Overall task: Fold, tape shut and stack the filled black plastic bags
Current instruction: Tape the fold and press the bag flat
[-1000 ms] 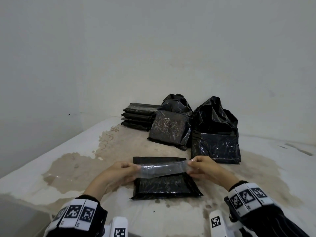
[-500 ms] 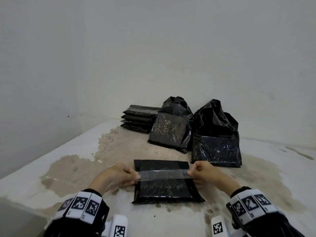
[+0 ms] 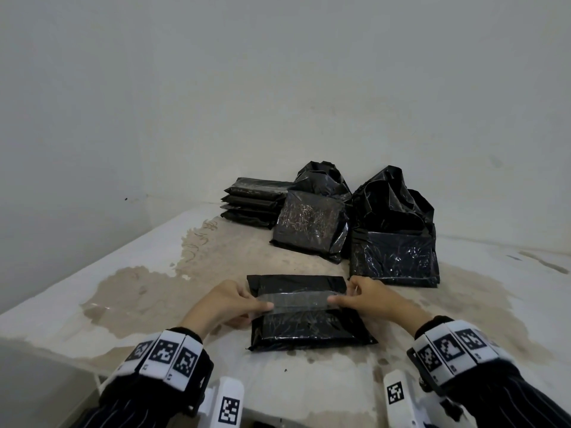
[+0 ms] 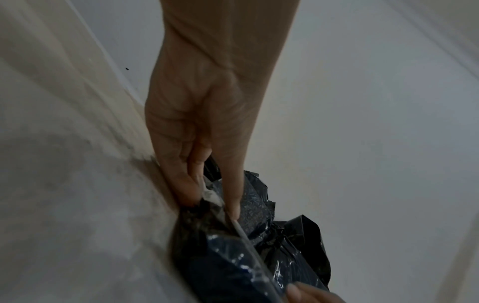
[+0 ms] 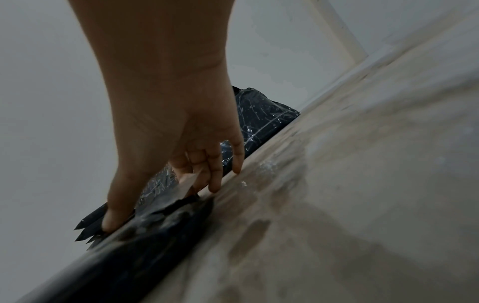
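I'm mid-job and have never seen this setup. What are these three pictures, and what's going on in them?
There is no machine here: a person works with bare hands, wearing cameras. The wide picture comes from the head; the other two look along each wrist at the fingers. On the stained table lies a folded black bag. The left hand and right hand each pinch one end of a clear tape strip stretched across the bag's fold. Behind it stand two unfolded bags, with a stack of finished bags at the back left.
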